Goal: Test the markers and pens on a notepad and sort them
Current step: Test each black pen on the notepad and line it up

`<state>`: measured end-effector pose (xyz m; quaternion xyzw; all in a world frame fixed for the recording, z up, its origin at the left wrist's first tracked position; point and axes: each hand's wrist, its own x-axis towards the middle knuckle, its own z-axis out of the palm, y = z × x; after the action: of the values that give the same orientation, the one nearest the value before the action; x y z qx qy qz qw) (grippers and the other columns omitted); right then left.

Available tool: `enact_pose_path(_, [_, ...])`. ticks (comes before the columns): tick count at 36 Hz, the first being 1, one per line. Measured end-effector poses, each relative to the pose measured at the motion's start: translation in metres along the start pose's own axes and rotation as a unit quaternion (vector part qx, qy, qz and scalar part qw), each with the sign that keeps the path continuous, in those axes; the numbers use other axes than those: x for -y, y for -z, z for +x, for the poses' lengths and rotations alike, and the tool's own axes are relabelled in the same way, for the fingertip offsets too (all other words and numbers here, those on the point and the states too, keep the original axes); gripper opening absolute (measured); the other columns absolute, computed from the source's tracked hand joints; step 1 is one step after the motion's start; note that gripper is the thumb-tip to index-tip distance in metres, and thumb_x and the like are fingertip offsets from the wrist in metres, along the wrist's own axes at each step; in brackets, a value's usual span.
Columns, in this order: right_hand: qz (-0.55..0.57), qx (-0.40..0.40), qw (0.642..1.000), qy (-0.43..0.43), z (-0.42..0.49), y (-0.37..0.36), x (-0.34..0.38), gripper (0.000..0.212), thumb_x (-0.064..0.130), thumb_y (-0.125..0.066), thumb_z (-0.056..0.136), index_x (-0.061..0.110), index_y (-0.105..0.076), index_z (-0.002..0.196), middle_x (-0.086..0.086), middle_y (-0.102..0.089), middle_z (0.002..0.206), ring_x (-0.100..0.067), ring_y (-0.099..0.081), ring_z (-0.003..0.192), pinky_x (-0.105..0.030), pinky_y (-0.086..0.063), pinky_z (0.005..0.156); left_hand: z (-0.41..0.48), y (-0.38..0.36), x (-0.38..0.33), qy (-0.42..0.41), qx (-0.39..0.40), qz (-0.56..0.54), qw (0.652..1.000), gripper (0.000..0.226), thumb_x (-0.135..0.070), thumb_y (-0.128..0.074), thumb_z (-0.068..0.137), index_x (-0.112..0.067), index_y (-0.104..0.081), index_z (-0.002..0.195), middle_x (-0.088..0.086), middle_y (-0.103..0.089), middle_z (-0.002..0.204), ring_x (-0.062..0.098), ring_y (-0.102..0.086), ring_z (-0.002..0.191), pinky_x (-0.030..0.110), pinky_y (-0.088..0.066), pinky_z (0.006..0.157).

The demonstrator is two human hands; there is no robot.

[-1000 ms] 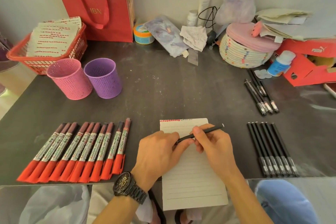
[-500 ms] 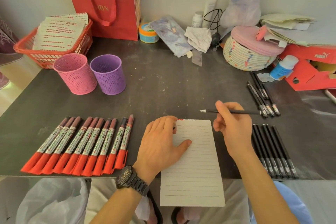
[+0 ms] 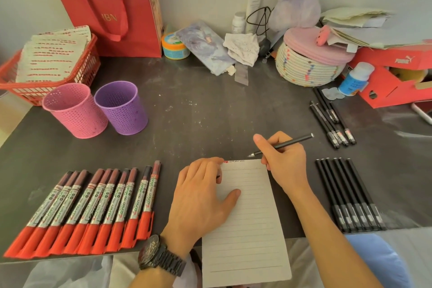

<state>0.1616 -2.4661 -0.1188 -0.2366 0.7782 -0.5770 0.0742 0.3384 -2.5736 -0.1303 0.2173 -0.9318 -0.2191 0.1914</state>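
A lined notepad [image 3: 247, 229] lies at the table's front edge and hangs over it. My left hand [image 3: 198, 199] rests on its upper left part, thumb stretched across the paper, fingers curled under; a small dark pen cap [image 3: 218, 176] peeks out from them. My right hand [image 3: 285, 161] grips an uncapped black pen [image 3: 292, 141], its tip just above the pad's top right corner. Several red-capped markers [image 3: 93, 208] lie in a row at the left. Several capped black pens [image 3: 350, 196] lie in a row at the right.
A pink mesh cup [image 3: 74, 112] and a purple mesh cup [image 3: 121, 107] stand at the back left, before a red basket [image 3: 88, 65] of papers. More black pens [image 3: 329, 121] lie at the back right near a woven basket [image 3: 306, 68], a bottle [image 3: 355, 79] and an orange shoebox [image 3: 392, 77].
The pen came apart from my left hand a second ago. My right hand then swung it round and lowered its tip toward the pad's top edge; my left hand settled on the pad.
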Motion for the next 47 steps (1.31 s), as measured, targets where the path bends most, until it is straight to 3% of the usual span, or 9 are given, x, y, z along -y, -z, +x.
enact_pose_path(11, [-0.030,0.000,1.000,-0.003,0.0006,-0.0031,-0.0066,0.035,0.025,-0.072,0.089,0.025,-0.055,0.058,0.003,-0.062,0.047,-0.003,-0.057,0.043,-0.010,-0.044,0.052,-0.0013,-0.0016,0.0002,-0.031,0.024,0.000,0.999,0.034,-0.052,-0.058,0.084,-0.036,-0.028,0.081,-0.025,-0.057,0.126,0.002,-0.047,0.116,0.025,-0.029,0.100])
enact_pose_path(21, [-0.047,0.014,0.999,0.006,0.0005,-0.0037,-0.0066,0.032,0.023,-0.071,0.090,0.020,-0.057,0.061,0.002,-0.063,0.048,-0.002,-0.056,0.043,-0.010,-0.045,0.052,-0.0014,0.0014,-0.0024,-0.029,0.026,0.004,0.999,0.032,-0.052,-0.058,0.084,-0.035,-0.031,0.081,-0.023,-0.058,0.126,0.004,-0.050,0.117,0.030,-0.034,0.103])
enact_pose_path(47, [-0.069,0.025,0.997,0.016,-0.0002,-0.0042,-0.0048,0.029,0.021,-0.071,0.091,0.020,-0.060,0.065,0.005,-0.065,0.052,-0.001,-0.061,0.046,-0.009,-0.046,0.053,-0.0015,0.0015,-0.0012,-0.031,0.028,0.003,0.999,0.032,-0.050,-0.060,0.084,-0.031,-0.035,0.081,-0.024,-0.058,0.125,0.003,-0.048,0.118,0.025,-0.029,0.102])
